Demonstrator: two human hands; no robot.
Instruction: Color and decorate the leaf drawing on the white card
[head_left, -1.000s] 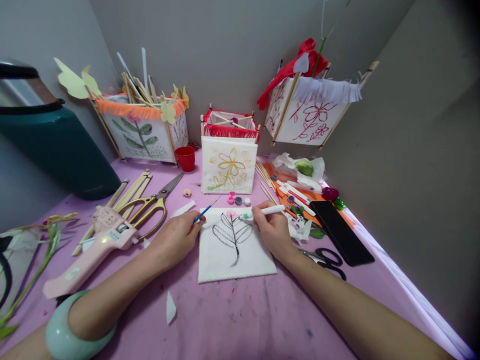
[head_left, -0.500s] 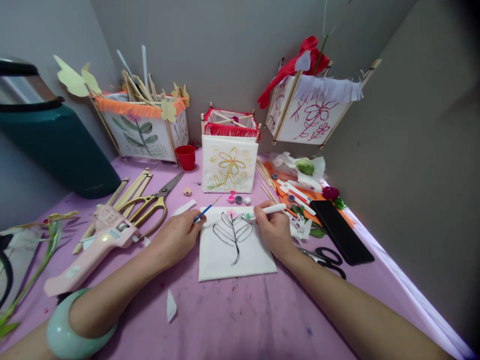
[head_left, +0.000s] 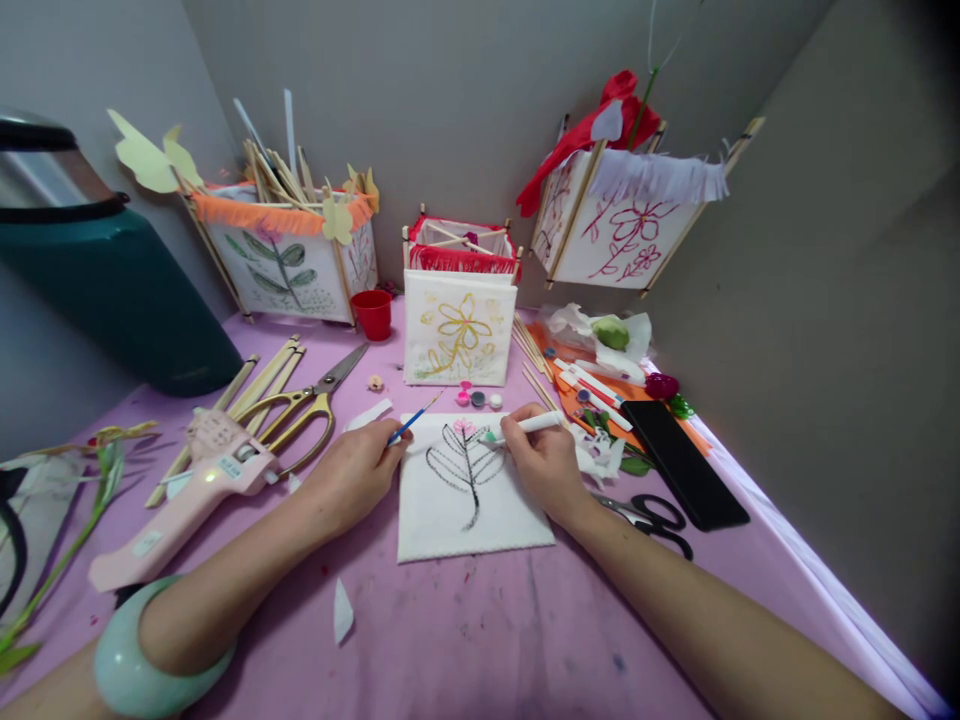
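Observation:
A white square panel (head_left: 435, 525) lies flat before me, drawn with a black stem, outlined leaves and a small pink flower at the top. My right hand (head_left: 546, 465) is closed around a white marker (head_left: 538, 422) with a green tip end, which points at the upper right leaf. Whether the tip touches the panel I cannot tell. At the panel's upper left edge, my left hand (head_left: 356, 475) pinches a thin blue paintbrush (head_left: 409, 424), its bristles up and to the right. Small paint pots (head_left: 478, 399) sit just beyond the panel.
Gold-handled scissors (head_left: 319, 400) and a pink glue gun (head_left: 199, 495) lie left. A black phone (head_left: 686, 465) and black-handled scissors (head_left: 656, 518) are right. Behind stand a red cup (head_left: 373, 314), a teal bottle (head_left: 105, 300) and decorated boxes (head_left: 281, 270); one box (head_left: 630, 220) hangs.
My right hand has shifted slightly left with the marker, whose tip is lower on the upper right leaf. My left hand and the paintbrush are still.

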